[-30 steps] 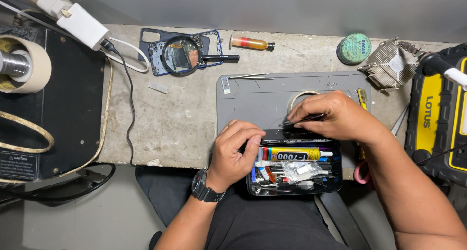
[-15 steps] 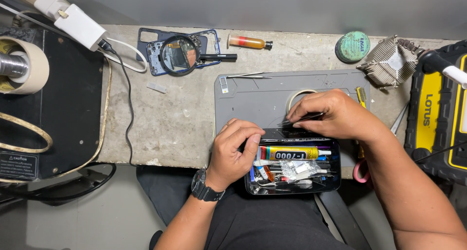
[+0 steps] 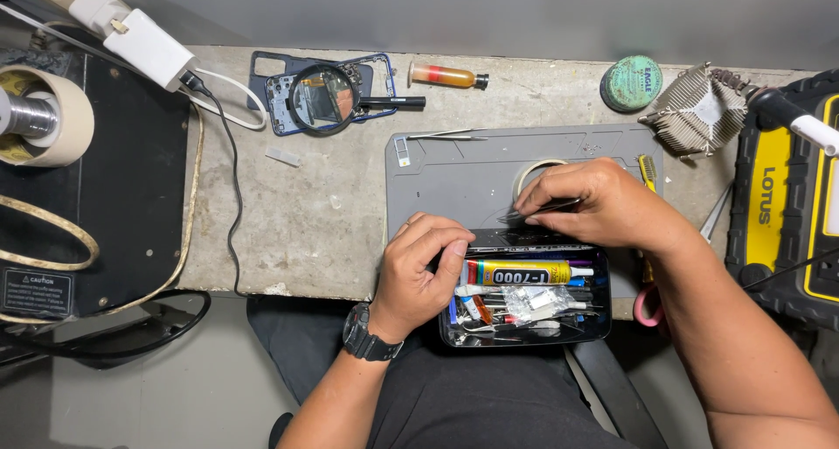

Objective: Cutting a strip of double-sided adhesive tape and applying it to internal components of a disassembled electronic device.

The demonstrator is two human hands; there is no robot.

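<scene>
The right hand [image 3: 603, 206] fingers pinch a thin dark tool against the black phone [image 3: 516, 237] lying over the tool tray [image 3: 524, 299] on the grey mat [image 3: 463, 174], the left hand [image 3: 424, 270] fingers curl gripping its left edge, both unmoved since a second ago.

Matt grey mat [image 3: 454, 182], seemingly rubber; rough concrete bench [image 3: 297, 230]; glossy plastic tray [image 3: 603, 322].

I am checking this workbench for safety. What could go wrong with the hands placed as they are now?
The cracked dark panel sits under both hands; the left hand and right hand press near its edges, so splinters might cut the fingers. The open tool tray hangs past the bench edge over the lap and might tip.
</scene>
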